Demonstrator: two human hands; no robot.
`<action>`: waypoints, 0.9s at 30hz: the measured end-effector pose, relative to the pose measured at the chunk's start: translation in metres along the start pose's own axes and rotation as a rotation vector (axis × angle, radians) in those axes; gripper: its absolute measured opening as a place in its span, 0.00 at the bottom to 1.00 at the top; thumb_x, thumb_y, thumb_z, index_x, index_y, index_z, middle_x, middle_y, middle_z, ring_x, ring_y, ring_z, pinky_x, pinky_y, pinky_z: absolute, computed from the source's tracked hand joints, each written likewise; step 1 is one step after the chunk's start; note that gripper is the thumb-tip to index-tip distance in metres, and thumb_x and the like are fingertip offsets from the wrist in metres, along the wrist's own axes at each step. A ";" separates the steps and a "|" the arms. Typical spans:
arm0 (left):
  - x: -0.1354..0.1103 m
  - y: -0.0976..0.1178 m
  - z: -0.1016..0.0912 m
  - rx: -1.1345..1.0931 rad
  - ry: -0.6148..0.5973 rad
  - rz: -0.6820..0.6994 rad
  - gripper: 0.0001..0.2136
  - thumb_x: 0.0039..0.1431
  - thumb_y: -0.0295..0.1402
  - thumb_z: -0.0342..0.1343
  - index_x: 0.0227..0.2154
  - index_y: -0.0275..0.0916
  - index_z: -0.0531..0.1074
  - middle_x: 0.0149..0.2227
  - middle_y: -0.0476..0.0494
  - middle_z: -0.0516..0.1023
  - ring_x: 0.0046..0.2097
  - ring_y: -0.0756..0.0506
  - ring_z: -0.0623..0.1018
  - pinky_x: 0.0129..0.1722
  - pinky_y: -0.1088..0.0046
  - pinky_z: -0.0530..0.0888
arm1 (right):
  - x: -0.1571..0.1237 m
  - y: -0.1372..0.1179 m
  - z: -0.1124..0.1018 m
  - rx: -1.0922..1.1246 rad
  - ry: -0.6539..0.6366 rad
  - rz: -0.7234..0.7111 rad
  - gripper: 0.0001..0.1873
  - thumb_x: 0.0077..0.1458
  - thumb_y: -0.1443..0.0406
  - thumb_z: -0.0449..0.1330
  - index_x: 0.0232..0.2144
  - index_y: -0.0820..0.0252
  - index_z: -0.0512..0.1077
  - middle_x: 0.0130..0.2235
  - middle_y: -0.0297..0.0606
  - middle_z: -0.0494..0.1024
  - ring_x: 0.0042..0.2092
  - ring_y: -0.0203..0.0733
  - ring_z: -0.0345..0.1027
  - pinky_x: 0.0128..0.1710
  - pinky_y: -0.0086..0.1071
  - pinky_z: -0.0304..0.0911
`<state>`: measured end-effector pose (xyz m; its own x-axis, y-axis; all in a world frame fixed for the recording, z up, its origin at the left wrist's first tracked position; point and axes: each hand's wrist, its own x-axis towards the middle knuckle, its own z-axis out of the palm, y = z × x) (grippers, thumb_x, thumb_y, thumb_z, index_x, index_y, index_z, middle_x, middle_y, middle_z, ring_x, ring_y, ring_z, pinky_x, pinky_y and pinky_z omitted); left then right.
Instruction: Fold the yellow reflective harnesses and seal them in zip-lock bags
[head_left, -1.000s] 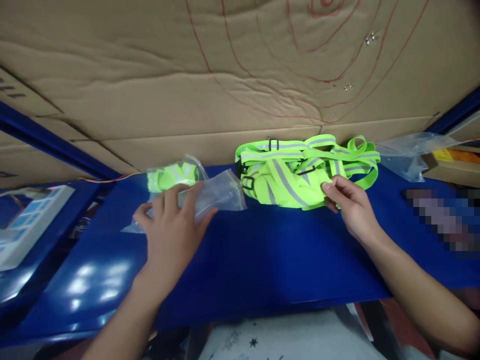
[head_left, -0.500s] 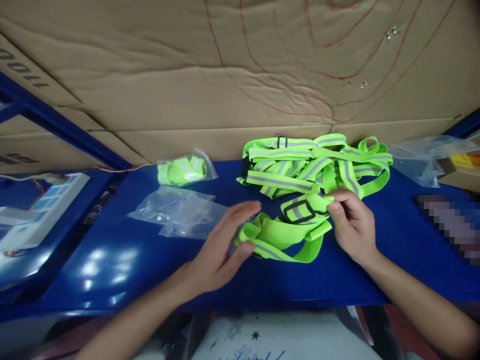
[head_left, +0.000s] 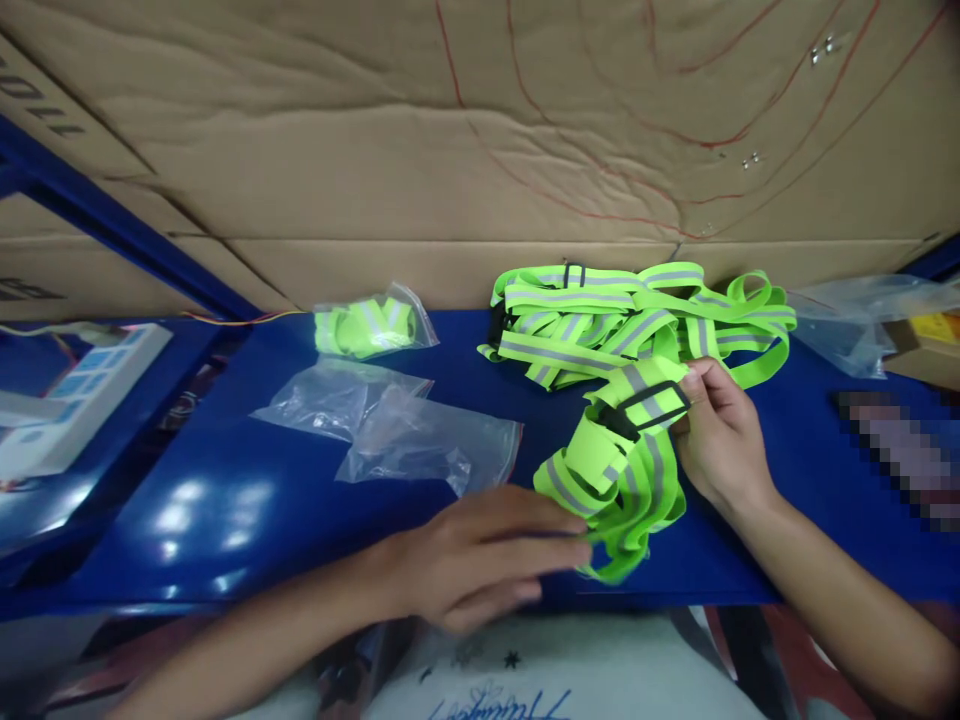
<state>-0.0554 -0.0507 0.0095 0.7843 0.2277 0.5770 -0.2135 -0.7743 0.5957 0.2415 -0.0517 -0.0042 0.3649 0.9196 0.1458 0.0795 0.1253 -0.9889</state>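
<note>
My right hand [head_left: 720, 440] pinches the top of a neon-green reflective strap [head_left: 619, 460] with a black buckle, lifted a little off the blue table [head_left: 225, 500]. My left hand [head_left: 480, 555] lies low near the front edge, fingers stretched toward the strap's lower loops and touching them. Behind the strap lies a pile of more green reflective straps [head_left: 637, 315] against the cardboard wall.
Empty clear plastic bags [head_left: 397, 425] lie left of centre. A bagged green strap [head_left: 371, 325] sits behind them. More clear bags [head_left: 855, 310] and a box are at far right. A white power strip [head_left: 75, 395] is at left. Cardboard [head_left: 450, 150] walls the back.
My right hand has pulled one strap out of the pile toward me. My left hand left the plastic bags and moved right and nearer to the strap's lower end.
</note>
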 end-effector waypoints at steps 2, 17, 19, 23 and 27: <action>-0.002 0.000 0.000 0.088 0.198 -0.146 0.20 0.70 0.25 0.50 0.62 0.40 0.66 0.52 0.34 0.78 0.55 0.44 0.78 0.54 0.65 0.78 | 0.000 -0.001 0.004 0.076 -0.017 0.095 0.19 0.62 0.47 0.63 0.33 0.54 0.65 0.27 0.27 0.57 0.24 0.32 0.47 0.20 0.27 0.47; -0.002 -0.006 0.032 0.430 0.217 -0.427 0.19 0.65 0.35 0.61 0.56 0.39 0.66 0.52 0.37 0.73 0.54 0.41 0.75 0.53 0.62 0.76 | -0.033 -0.012 0.024 -0.351 -0.257 -0.147 0.21 0.67 0.58 0.60 0.25 0.57 0.60 0.20 0.26 0.61 0.22 0.29 0.53 0.23 0.27 0.49; -0.003 -0.008 0.037 0.552 0.136 -0.446 0.28 0.61 0.46 0.65 0.57 0.37 0.65 0.53 0.33 0.74 0.54 0.36 0.76 0.51 0.56 0.77 | -0.034 -0.013 0.026 -0.262 -0.317 -0.055 0.21 0.67 0.56 0.60 0.25 0.56 0.59 0.19 0.26 0.63 0.22 0.30 0.59 0.23 0.26 0.53; -0.003 -0.017 0.037 0.524 0.241 -0.578 0.17 0.64 0.35 0.61 0.53 0.40 0.66 0.49 0.37 0.78 0.50 0.38 0.79 0.48 0.58 0.77 | -0.039 -0.017 0.032 -0.028 -0.559 0.034 0.11 0.69 0.56 0.58 0.37 0.55 0.67 0.29 0.31 0.76 0.34 0.36 0.77 0.33 0.28 0.70; 0.002 -0.019 0.017 -0.071 0.490 -0.777 0.16 0.65 0.34 0.62 0.54 0.45 0.67 0.46 0.45 0.79 0.43 0.46 0.80 0.41 0.72 0.77 | -0.040 -0.019 0.029 -0.187 -0.613 -0.196 0.25 0.68 0.59 0.60 0.63 0.50 0.60 0.47 0.39 0.79 0.51 0.43 0.77 0.51 0.39 0.73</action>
<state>-0.0396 -0.0459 -0.0097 0.3915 0.9056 0.1631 0.2223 -0.2651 0.9382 0.1982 -0.0796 0.0081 -0.2616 0.9385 0.2255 0.2697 0.2954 -0.9165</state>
